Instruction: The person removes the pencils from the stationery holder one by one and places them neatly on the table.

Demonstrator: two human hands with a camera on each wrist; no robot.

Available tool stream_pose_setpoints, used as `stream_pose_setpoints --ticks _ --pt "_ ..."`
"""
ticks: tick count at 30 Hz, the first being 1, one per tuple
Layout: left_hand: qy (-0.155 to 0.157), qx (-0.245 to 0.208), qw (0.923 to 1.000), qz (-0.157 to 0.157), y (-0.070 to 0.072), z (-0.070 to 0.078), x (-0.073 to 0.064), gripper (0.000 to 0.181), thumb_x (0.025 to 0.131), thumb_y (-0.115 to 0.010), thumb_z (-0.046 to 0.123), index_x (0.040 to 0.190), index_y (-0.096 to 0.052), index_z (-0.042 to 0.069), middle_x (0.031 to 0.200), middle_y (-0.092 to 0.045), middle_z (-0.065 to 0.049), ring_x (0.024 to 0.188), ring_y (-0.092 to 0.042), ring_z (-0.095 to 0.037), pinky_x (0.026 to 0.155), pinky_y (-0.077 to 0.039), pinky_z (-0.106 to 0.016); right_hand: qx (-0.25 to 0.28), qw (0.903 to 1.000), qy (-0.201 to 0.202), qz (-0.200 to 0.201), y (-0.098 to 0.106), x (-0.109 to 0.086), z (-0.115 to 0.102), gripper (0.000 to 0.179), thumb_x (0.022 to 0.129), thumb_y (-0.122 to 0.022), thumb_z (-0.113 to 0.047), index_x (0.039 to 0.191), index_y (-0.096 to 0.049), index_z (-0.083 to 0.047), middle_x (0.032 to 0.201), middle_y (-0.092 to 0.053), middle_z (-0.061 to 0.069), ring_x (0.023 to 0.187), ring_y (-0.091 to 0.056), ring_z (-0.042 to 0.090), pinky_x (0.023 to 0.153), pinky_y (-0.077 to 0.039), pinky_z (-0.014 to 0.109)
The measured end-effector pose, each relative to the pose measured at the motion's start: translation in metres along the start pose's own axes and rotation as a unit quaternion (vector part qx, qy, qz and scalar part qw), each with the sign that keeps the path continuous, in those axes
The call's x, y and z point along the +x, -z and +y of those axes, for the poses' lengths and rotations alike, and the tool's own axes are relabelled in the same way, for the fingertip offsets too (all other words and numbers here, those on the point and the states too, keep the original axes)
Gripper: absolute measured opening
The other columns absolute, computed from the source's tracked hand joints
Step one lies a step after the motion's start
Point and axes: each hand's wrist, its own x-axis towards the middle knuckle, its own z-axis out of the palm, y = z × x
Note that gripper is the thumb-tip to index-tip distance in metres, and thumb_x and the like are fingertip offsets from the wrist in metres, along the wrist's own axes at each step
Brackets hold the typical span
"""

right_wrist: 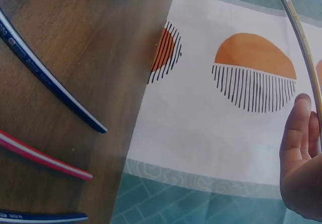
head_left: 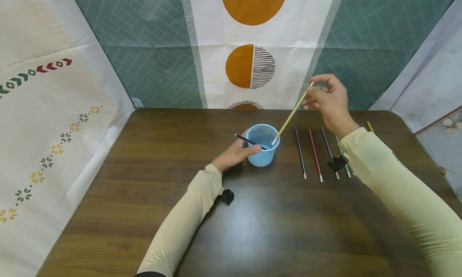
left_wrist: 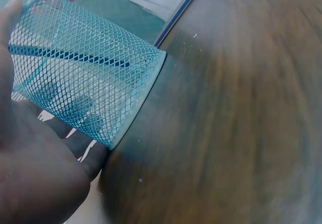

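Note:
A light blue mesh pencil cup stands upright on the table, and my left hand grips its left side, thumb at the rim. A dark blue pencil leans inside it, one end out past the rim; through the mesh the left wrist view shows its inner length. Above and right of the cup, my right hand pinches a yellow pencil near its upper end. That pencil slants down leftward, its eraser end at the cup's mouth. Its shaft also shows in the right wrist view.
Right of the cup a row of pencils lies on the brown table: a dark blue pencil, a red pencil, another dark blue pencil and a green pencil. My right forearm partly covers a yellow pencil. Patterned cloth hangs behind.

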Motion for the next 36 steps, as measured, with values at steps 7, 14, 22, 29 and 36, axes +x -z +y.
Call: stream_pose_setpoints --ticks 7,14,22,29,36 --pt "0.005 0.0 1.0 0.002 0.0 -0.012 0.005 0.117 0.067 -0.063 0.077 0.148 -0.019 0.006 0.145 -0.034 -0.02 0.134 -0.031 -0.033 0.11 -0.027 -0.049 -0.022 0.9996 0.016 0.003 0.002 -0.003 0.002 0.025 0.087 -0.061 0.004 0.11 -0.058 -0.006 0.075 -0.059 0.01 0.054 -0.064 0.025 0.051 -0.055 0.031" --pt "0.01 0.005 0.9999 0.012 0.0 -0.034 0.017 0.117 0.061 -0.061 0.083 0.148 -0.021 0.015 0.143 -0.038 -0.012 0.131 -0.036 -0.026 0.108 -0.03 -0.047 -0.029 0.9989 0.036 0.003 0.004 -0.005 0.001 0.024 0.086 -0.061 0.006 0.108 -0.061 -0.003 0.075 -0.059 0.011 0.055 -0.063 0.023 0.05 -0.055 0.032" --pt "0.017 0.022 0.9992 0.029 0.0 -0.032 0.016 0.115 0.061 -0.06 0.084 0.147 -0.023 0.017 0.141 -0.039 -0.006 0.131 -0.034 -0.021 0.11 -0.026 -0.049 -0.044 0.9969 0.065 -0.008 0.008 -0.006 0.0 0.026 0.085 -0.061 0.008 0.11 -0.063 -0.001 0.07 -0.059 0.012 0.053 -0.064 0.023 0.047 -0.054 0.03" --pt "0.004 -0.005 0.9999 0.016 0.001 -0.032 0.016 0.114 0.063 -0.064 0.079 0.148 -0.022 0.015 0.145 -0.036 -0.013 0.133 -0.033 -0.03 0.109 -0.026 -0.05 -0.082 0.994 0.072 -0.013 0.014 -0.012 -0.002 0.028 0.085 -0.061 0.006 0.112 -0.063 -0.001 0.072 -0.059 0.012 0.054 -0.065 0.021 0.042 -0.049 0.027" --pt "-0.009 -0.017 0.9998 0.006 -0.001 -0.01 0.005 0.112 0.069 -0.066 0.073 0.147 -0.022 0.007 0.143 -0.035 -0.021 0.131 -0.035 -0.035 0.107 -0.031 -0.046 -0.093 0.994 0.057 -0.016 0.018 -0.021 -0.011 0.028 0.088 -0.059 0.006 0.114 -0.061 -0.001 0.076 -0.057 0.015 0.058 -0.068 0.025 0.042 -0.049 0.027"
